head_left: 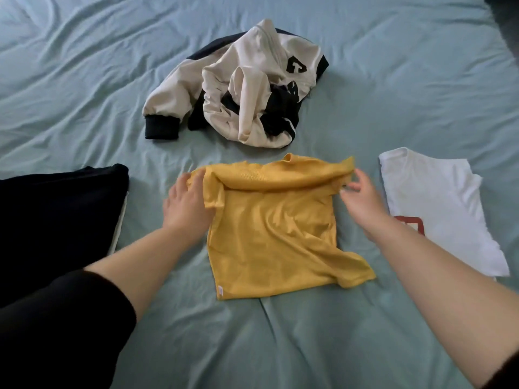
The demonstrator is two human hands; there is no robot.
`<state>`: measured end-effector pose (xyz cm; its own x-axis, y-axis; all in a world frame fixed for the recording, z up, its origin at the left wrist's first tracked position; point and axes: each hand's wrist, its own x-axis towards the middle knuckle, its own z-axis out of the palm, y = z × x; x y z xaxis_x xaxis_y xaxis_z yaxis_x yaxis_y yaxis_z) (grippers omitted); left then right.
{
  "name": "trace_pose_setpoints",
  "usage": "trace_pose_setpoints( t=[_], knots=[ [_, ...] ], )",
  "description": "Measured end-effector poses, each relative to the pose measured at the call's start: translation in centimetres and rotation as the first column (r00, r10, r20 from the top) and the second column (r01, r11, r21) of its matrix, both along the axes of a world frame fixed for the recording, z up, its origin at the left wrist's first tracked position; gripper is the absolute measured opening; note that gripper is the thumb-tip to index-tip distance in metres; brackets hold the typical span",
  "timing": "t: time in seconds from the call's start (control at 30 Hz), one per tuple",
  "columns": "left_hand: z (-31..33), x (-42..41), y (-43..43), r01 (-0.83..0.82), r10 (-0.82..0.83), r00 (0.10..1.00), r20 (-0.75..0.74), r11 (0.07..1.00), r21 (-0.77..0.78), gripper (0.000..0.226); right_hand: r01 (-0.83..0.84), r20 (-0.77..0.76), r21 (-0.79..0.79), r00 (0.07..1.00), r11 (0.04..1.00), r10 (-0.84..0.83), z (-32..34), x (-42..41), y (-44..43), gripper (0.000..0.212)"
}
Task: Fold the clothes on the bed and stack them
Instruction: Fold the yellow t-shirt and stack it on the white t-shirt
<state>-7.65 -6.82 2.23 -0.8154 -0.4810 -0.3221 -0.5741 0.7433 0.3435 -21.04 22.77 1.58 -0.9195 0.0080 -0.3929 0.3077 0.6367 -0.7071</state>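
Observation:
A yellow shirt lies partly folded in the middle of the bed, its top edge rolled toward me. My left hand grips the shirt's upper left corner, fingers tucked under the cloth. My right hand hovers at the upper right corner with fingers spread and relaxed, just off the fabric. A crumpled cream and black jacket lies farther back. A folded white shirt with a red print rests to the right. A folded black garment sits at the left.
The bed is covered by a wrinkled light teal sheet. A dark shape shows at the top right corner. My black sleeve covers the lower left of the view.

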Motion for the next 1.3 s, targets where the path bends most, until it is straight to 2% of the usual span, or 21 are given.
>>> trace_pose_setpoints(
  t=[0.07, 0.1, 0.13, 0.17, 0.2, 0.23, 0.33, 0.4, 0.57, 0.63, 0.73, 0.8, 0.83, 0.93, 1.0, 1.07, 1.13, 1.2, 1.3],
  knots=[
    [-1.6, 2.7, 1.9, -0.223, 0.216, 0.974, 0.070, 0.966, 0.129, 0.089, -0.029, 0.095, 0.092, 0.995, 0.995, 0.020, -1.6, 2.5, 1.2, 0.067],
    [-2.2, 4.1, 3.0, -0.385, 0.364, 0.922, 0.130, 0.891, 0.241, 0.090, -0.044, 0.139, 0.161, 0.990, 0.986, 0.021, -2.4, 3.9, 2.2, 0.070],
    [-2.8, 5.5, 4.2, -0.530, 0.492, 0.848, 0.200, 0.770, 0.356, 0.088, -0.055, 0.181, 0.216, 0.983, 0.975, 0.015, -3.1, 5.3, 3.1, 0.071],
    [-3.2, 6.6, 5.5, -0.625, 0.573, 0.776, 0.265, 0.641, 0.445, 0.083, -0.063, 0.222, 0.247, 0.975, 0.967, 0.007, -3.7, 6.6, 3.9, 0.070],
    [-3.7, 7.7, 6.8, -0.670, 0.607, 0.731, 0.312, 0.551, 0.497, 0.074, -0.069, 0.259, 0.251, 0.966, 0.966, 0.002, -4.2, 7.7, 4.6, 0.066],
    [-4.0, 8.7, 7.8, -0.681, 0.615, 0.716, 0.330, 0.515, 0.521, 0.064, -0.062, 0.293, 0.239, 0.956, 0.969, -0.011, -4.6, 8.7, 5.1, 0.060],
    [-4.6, 10.5, 10.2, -0.659, 0.592, 0.732, 0.337, 0.488, 0.572, 0.030, 0.030, 0.378, 0.146, 0.922, 0.989, -0.084, -5.4, 11.1, 6.5, 0.035],
    [-4.2, 11.1, 11.0, -0.651, 0.620, 0.717, 0.319, 0.431, 0.625, 0.013, 0.117, 0.402, 0.071, 0.906, 0.991, -0.136, -5.5, 12.6, 7.4, 0.036],
    [-2.8, 12.4, 9.8, -0.633, 0.803, 0.582, 0.129, 0.348, 0.692, 0.010, 0.209, 0.290, 0.015, 0.935, 0.978, -0.204, -5.3, 14.1, 8.1, 0.029],
    [-2.4, 13.2, 8.6, -0.637, 0.815, 0.570, 0.104, 0.358, 0.683, 0.011, 0.242, 0.231, 0.012, 0.943, 0.970, -0.238, -5.0, 13.9, 8.1, 0.026],
    [-2.4, 14.8, 6.3, -0.648, 0.723, 0.683, 0.100, 0.537, 0.541, 0.037, 0.274, 0.196, -0.020, 0.944, 0.962, -0.265, -4.4, 14.1, 8.4, 0.020],
    [-2.2, 15.7, 5.3, -0.642, 0.635, 0.753, 0.173, 0.652, 0.402, 0.045, 0.271, 0.236, -0.021, 0.937, 0.962, -0.259, -4.1, 14.7, 9.0, 0.017],
    [-2.2, 16.0, 5.0, -0.620, 0.591, 0.780, 0.207, 0.684, 0.384, 0.045, 0.268, 0.274, -0.012, 0.927, 0.963, -0.255, -4.1, 15.2, 9.4, 0.016],
    [-2.2, 17.1, 5.1, -0.547, 0.474, 0.836, 0.277, 0.671, 0.502, 0.025, 0.281, 0.443, -0.070, 0.869, 0.957, -0.223, -4.6, 17.3, 10.5, 0.015],
    [-2.5, 18.0, 5.2, -0.501, 0.448, 0.863, 0.233, 0.701, 0.507, 0.014, 0.269, 0.492, -0.076, 0.848, 0.960, -0.199, -4.9, 18.8, 11.0, 0.015],
    [-3.2, 18.7, 5.3, -0.519, 0.537, 0.836, 0.117, 0.700, 0.491, 0.014, 0.283, 0.460, -0.063, 0.859, 0.957, -0.224, -5.2, 19.7, 11.2, 0.015],
    [-3.5, 19.1, 5.6, -0.569, 0.655, 0.755, 0.035, 0.628, 0.531, 0.016, 0.294, 0.382, -0.054, 0.889, 0.954, -0.252, -5.3, 20.4, 11.2, 0.015],
    [-3.6, 19.5, 5.9, -0.595, 0.707, 0.707, 0.006, 0.590, 0.546, 0.016, 0.279, 0.317, -0.048, 0.915, 0.959, -0.250, -5.1, 21.2, 10.9, 0.014],
    [-3.6, 20.7, 6.1, -0.611, 0.700, 0.713, 0.039, 0.593, 0.525, 0.018, 0.375, 0.327, -0.110, 0.888, 0.921, -0.322, -4.5, 23.1, 10.5, 0.013]
  ],
)
